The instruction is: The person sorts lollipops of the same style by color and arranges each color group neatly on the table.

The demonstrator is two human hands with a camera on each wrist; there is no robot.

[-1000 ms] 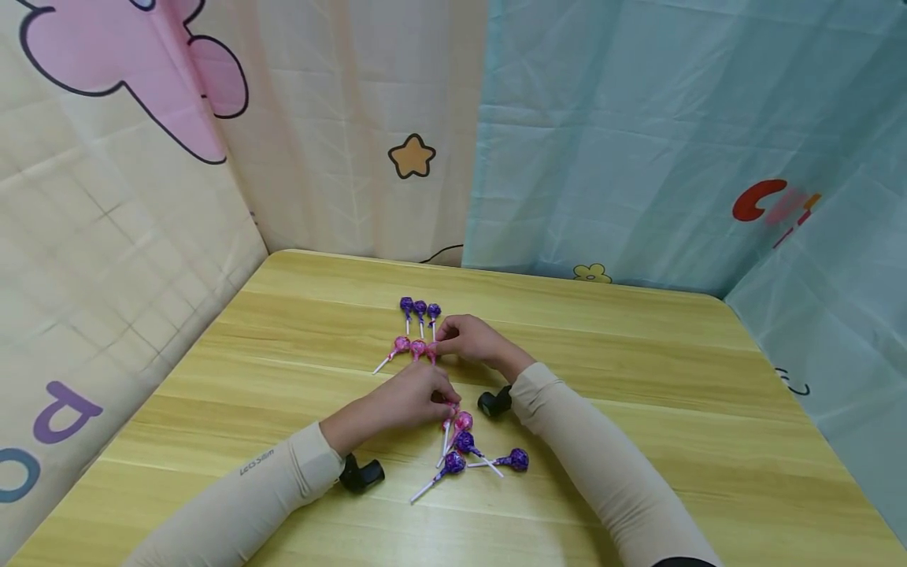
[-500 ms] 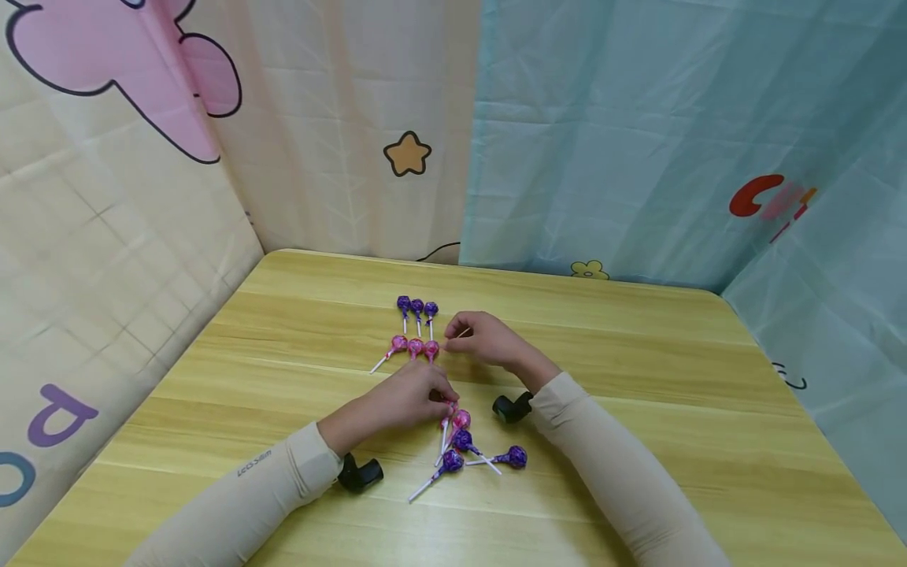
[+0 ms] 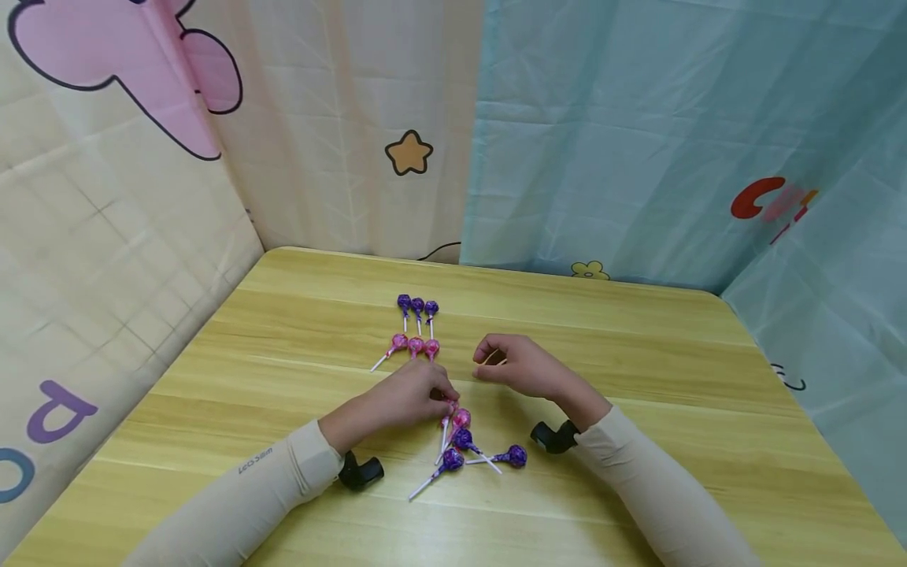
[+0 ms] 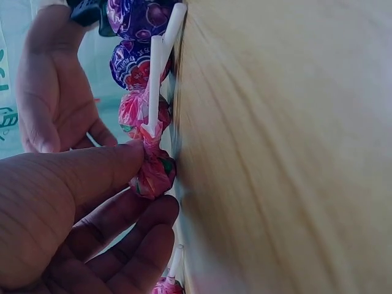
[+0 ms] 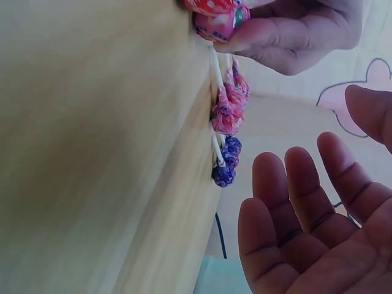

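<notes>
My left hand (image 3: pixel 414 394) pinches a pink-wrapped lollipop (image 4: pixel 154 174) between thumb and fingers, at the near pile. Beside it in that pile lie another pink lollipop (image 3: pixel 461 418) and several purple lollipops (image 3: pixel 452 460), their white sticks crossing. Off to the right, my right hand (image 3: pixel 527 366) holds nothing; the right wrist view shows its fingers (image 5: pixel 269 177) loosely bent and spread. Farther back on the table, three purple lollipops (image 3: pixel 418 305) lie side by side. In front of them is a row of three pink lollipops (image 3: pixel 416 346), their sticks partly hidden behind the left hand.
The wooden table (image 3: pixel 638 346) has a rounded back edge against patterned curtains (image 3: pixel 602 142). A black wrist camera (image 3: pixel 361 473) sits under the left wrist, and another black camera (image 3: pixel 554 436) under the right.
My right hand has let go of the rightmost pink lollipop in the row and drawn back to the right and nearer. The left hand has stayed in place on its lollipop.
</notes>
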